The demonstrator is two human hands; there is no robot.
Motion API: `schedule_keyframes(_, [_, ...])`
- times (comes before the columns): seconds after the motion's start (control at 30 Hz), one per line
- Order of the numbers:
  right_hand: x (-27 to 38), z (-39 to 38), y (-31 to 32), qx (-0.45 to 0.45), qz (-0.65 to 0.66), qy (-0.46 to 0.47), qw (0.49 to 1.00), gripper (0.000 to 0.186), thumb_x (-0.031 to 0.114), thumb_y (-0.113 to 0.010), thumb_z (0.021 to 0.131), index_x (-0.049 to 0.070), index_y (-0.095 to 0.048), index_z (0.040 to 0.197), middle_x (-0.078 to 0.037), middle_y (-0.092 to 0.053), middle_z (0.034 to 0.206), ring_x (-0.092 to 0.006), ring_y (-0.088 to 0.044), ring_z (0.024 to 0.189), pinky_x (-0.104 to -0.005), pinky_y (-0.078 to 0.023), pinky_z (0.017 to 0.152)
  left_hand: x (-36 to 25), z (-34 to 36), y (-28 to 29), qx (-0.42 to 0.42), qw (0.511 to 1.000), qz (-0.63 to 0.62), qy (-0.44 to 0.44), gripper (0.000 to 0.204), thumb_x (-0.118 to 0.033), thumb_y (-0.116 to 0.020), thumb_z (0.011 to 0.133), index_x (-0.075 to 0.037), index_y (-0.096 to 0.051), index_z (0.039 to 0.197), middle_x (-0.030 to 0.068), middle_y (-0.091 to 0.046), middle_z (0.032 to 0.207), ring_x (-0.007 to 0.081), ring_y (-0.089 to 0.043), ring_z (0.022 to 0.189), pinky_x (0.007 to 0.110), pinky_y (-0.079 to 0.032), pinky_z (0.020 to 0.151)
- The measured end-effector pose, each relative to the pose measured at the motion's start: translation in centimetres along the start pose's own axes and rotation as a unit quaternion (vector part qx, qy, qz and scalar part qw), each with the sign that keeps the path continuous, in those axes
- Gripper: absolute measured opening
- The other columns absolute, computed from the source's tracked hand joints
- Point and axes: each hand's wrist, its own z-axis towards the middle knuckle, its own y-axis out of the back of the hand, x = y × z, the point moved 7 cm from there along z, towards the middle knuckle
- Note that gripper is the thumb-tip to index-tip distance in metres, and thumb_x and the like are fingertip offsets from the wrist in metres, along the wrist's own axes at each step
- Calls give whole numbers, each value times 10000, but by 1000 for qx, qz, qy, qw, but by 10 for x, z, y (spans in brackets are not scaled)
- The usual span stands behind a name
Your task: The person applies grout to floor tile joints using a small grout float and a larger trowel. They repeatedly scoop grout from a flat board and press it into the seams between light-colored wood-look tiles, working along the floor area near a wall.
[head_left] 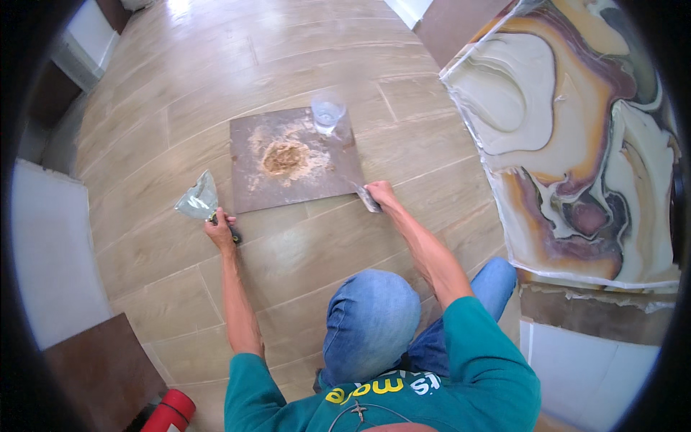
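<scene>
My left hand (222,227) is closed round the dark handle of a wide putty knife (198,197). Its broad, shiny blade is raised off the board's left side, pointing away from me. At the board's near right corner, my right hand (381,193) grips a narrower putty knife (370,201), partly hidden by the fingers. Between the hands lies a square brown board (252,191) on the floor. A mound of tan powder (286,158) sits near its middle with a hollow in the top, and loose powder is scattered around it. Toward the far right corner stands a clear plastic cup (327,119) of clear liquid.
The floor (144,266) has wood-look planks. To my right is a large glossy slab (576,144) with swirls of cream, amber and purple. A white panel (54,245) and a brown board (108,367) are at left, with a red cylinder (171,410) near me.
</scene>
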Motion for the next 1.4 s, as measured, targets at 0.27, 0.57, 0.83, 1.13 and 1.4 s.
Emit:
schedule_keyframes(0.27, [-13,-43,82,56,114,-60,990,239,233,-727,890,9,-772,822,-28,-683,678,-110,-571,584,-357,-453,547,-143,-67,-47,83,996,30,-10,247,-218,-676,1001,-52,-641,822,37,-667,692,116,-646,584,257,-495,537])
schedule_keyframes(0.57, [-43,-62,135,108,150,-65,981,235,240,-726,914,11,-772,895,4,-655,683,-93,-538,567,-324,-425,510,-230,-129,-96,172,984,47,-10,259,-227,-684,993,-47,-657,808,52,-678,669,113,-628,541,261,-494,491])
schedule_keyframes(0.83, [-38,-67,162,55,90,-25,994,351,343,-668,973,24,-720,836,14,-597,671,-84,-504,605,-322,-404,529,-206,-149,-114,221,973,63,26,271,-245,-701,976,-30,-670,814,63,-685,680,126,-662,623,278,-523,579])
schedule_keyframes(1.13, [95,-114,163,202,305,-32,930,402,339,-752,936,1,-698,1147,-61,-725,993,-130,-670,858,-283,-532,765,-166,-158,-105,198,976,8,95,256,-221,-725,972,15,-696,877,73,-707,762,161,-714,675,269,-556,603])
schedule_keyframes(1.4, [226,-127,96,21,-212,399,892,221,170,-712,885,142,-768,1097,-123,-695,1020,-311,-678,974,-434,-567,815,-135,-159,-104,211,971,46,103,248,-208,-732,965,27,-673,908,76,-706,763,153,-717,683,269,-563,612])
